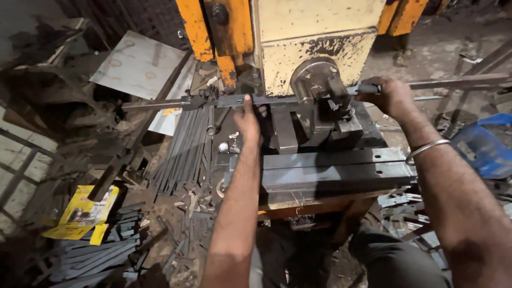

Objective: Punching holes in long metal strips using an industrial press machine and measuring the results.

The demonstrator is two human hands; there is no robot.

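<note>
While lying level, left to right, across the press bed's far edge (341,158), long steel bar (277,99) gripped by both hands, left hand (247,120) at mid-length, right hand (392,97) clamped further right, nearer the die (320,85).

Showing cream paint, chipped black in patches, on the machine (314,32); glowing orange on its frame posts (194,26). Lying dull grey: the long bar (277,99), the strips (184,149) at eight o'clock. Sitting yellow, a packet (80,213); blue, a tub (482,146) at three o'clock; silver, a bangle (426,148).
</note>
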